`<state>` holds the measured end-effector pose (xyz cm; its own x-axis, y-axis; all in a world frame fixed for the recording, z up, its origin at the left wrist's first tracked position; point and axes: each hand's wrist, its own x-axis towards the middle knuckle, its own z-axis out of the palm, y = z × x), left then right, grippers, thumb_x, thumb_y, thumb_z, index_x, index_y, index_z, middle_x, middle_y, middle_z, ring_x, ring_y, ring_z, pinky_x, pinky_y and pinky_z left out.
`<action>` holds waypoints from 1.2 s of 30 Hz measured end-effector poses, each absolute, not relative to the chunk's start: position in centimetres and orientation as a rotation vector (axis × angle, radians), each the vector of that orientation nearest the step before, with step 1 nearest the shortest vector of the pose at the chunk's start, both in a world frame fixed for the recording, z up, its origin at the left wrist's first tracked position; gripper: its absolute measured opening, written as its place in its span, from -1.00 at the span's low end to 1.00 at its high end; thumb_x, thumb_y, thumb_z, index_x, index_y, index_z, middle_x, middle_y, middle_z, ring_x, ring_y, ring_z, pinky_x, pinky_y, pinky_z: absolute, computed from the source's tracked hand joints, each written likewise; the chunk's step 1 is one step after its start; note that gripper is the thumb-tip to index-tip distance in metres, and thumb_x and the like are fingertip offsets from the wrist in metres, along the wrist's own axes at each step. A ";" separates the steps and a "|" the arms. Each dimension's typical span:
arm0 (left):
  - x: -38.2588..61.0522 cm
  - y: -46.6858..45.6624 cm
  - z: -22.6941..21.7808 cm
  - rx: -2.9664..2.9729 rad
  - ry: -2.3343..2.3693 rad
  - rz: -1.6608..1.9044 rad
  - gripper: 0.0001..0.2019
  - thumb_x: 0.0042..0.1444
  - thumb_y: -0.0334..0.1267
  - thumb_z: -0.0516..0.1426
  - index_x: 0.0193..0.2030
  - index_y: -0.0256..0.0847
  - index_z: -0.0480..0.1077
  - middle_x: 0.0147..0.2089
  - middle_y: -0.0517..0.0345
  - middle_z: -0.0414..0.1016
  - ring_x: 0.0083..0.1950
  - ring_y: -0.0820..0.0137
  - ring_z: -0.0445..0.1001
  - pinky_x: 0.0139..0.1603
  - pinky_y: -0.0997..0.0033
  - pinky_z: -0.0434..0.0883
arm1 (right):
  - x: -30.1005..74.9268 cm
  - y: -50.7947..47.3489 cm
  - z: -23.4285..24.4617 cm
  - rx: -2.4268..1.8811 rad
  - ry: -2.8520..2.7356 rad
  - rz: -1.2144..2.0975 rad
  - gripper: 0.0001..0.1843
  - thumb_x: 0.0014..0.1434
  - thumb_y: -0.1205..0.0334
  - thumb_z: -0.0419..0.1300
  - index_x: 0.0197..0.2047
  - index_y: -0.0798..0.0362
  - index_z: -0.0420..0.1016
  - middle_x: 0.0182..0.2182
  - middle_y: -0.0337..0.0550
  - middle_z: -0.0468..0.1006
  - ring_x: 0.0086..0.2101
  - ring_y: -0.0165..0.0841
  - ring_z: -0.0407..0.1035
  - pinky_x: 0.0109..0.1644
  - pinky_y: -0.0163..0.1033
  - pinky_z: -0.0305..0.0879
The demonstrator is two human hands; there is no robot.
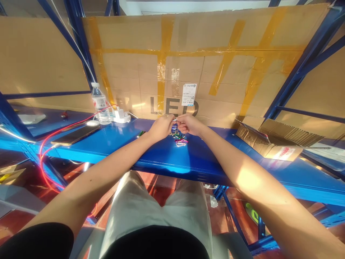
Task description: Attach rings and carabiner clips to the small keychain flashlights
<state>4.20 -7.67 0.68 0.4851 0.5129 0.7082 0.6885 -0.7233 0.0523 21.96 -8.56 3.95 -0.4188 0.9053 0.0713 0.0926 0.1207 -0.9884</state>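
Note:
My left hand (161, 127) and my right hand (188, 124) meet over the blue shelf (167, 154), fingers pinched together on a small metal clip (174, 120) between them. A bunch of small coloured carabiner clips (176, 133) hangs from the pinch and rests on the shelf below. A pink and a silver clip (181, 141) lie just under my right hand. Both hands are closed; the fingertips hide how the piece is held.
A water bottle (100, 104), a white charger (120, 116) with a red cable (54, 138), and a phone (75, 135) sit at the left. An open cardboard box (275, 142) lies at the right. A taped cardboard wall (205, 64) stands behind.

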 end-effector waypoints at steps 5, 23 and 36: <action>4.0 -7.9 0.9 -2.468 -0.981 -0.951 -0.79 0.37 -0.33 -0.04 -0.07 -0.27 0.41 -0.15 -0.16 0.52 -0.04 0.09 0.50 -0.04 0.15 0.43 | 22.1 -8.5 4.6 -1.072 -1.558 1.599 -0.74 0.20 0.38 0.07 -0.46 -0.02 0.08 -0.69 -0.43 -0.05 -0.65 -0.52 -0.23 -0.71 -0.45 -0.20; 3.4 -5.8 1.2 -2.677 -1.407 -1.647 -0.91 0.23 -0.27 0.16 -0.28 -0.21 0.38 -0.34 0.12 0.49 -0.33 0.35 0.45 -0.28 0.33 0.39 | 23.1 -6.3 3.4 -1.234 -1.878 0.791 -0.88 0.14 0.42 0.23 -0.38 0.05 0.38 -0.61 -0.22 0.41 -0.58 -0.36 0.36 -0.58 -0.31 0.25; 2.9 -5.7 0.3 -2.925 -1.270 -1.090 -0.91 0.19 -0.24 0.13 -0.25 -0.18 0.41 -0.43 0.18 0.48 -0.43 0.36 0.38 -0.36 0.33 0.28 | 25.5 -6.0 3.6 -1.510 -2.435 0.923 -0.74 -0.08 0.26 0.47 -0.53 0.06 0.44 -0.61 -0.11 0.52 -0.60 -0.39 0.39 -0.61 -0.31 0.31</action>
